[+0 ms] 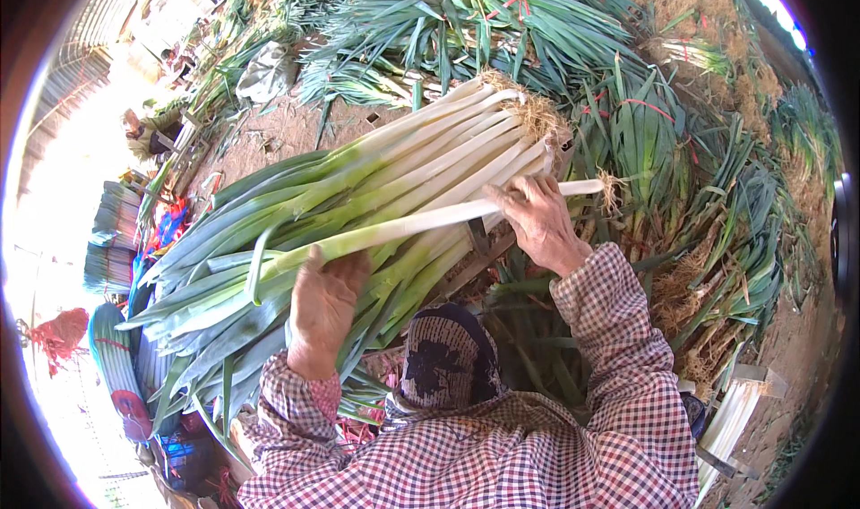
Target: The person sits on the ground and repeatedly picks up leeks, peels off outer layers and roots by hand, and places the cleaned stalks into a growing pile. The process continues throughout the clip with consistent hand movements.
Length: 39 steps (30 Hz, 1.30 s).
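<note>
My right hand (543,221) is closed around the white stem of a single long leek (430,217), close to its root end, which sticks out to the right. Palm up, my left hand (327,307) has its fingers under the greener part of the same stem; whether they close on it cannot be told. Beneath and beyond this leek lies a pile of trimmed leeks (437,153), side by side, roots at the upper right and green leaves fanned out to the lower left. Part of a metal and wooden support (470,274) shows below the stems.
Bundles of leeks (638,126) tied with red bands are heaped ahead and to the right. A grey plastic bag (267,72) lies at the upper left. White stems rest in a rack (729,415) at the lower right. Another person (144,133) is at the far left, near stacked bundles (111,240).
</note>
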{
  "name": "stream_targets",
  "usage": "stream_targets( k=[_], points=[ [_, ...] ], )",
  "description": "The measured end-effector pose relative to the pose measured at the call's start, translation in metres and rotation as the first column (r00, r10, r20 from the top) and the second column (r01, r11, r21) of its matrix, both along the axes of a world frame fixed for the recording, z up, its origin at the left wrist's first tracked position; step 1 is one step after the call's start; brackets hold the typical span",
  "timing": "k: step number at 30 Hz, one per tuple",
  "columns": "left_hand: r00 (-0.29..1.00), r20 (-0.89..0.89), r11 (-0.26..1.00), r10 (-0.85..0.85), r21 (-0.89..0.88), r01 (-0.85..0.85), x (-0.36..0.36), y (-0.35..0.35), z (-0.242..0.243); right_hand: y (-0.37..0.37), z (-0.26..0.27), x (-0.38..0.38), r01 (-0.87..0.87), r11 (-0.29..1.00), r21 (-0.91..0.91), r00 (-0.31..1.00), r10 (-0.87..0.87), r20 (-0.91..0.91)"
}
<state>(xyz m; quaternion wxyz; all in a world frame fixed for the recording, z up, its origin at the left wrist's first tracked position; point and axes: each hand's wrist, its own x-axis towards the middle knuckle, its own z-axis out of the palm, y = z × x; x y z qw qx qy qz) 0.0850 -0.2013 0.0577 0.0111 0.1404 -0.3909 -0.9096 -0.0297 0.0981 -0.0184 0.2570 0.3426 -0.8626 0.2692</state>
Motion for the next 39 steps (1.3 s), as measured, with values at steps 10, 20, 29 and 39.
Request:
stream_targets(
  k=[10, 20, 29, 39],
  points=[
    [0.925, 0.349, -0.894, -0.152, -0.447, 0.021, -0.063, -0.022, 0.039, -0.069, -0.025, -0.164, 0.102, 0.985, 0.138, 0.981, -0.123, 0.151],
    [0.962, 0.264, -0.77, 0.066, -0.6, 0.218, -0.037, -0.074, 0.059, -0.074, -0.078, -0.19, -0.005, 0.953, -0.304, 0.897, 0.139, 0.42],
    [0.899, -0.296, -0.044, -0.324, -0.944, -0.326, 0.021, 0.014, 0.083, -0.056, -0.037, -0.143, 0.268, 0.954, -0.134, 0.894, -0.194, 0.405],
    [0.52, -0.393, 0.628, -0.759, -0.651, 0.426, 0.034, 0.231, 0.03, 0.265, -0.116, 0.01, 0.947, 0.085, 0.31, 0.118, -0.989, -0.09]
  ],
)
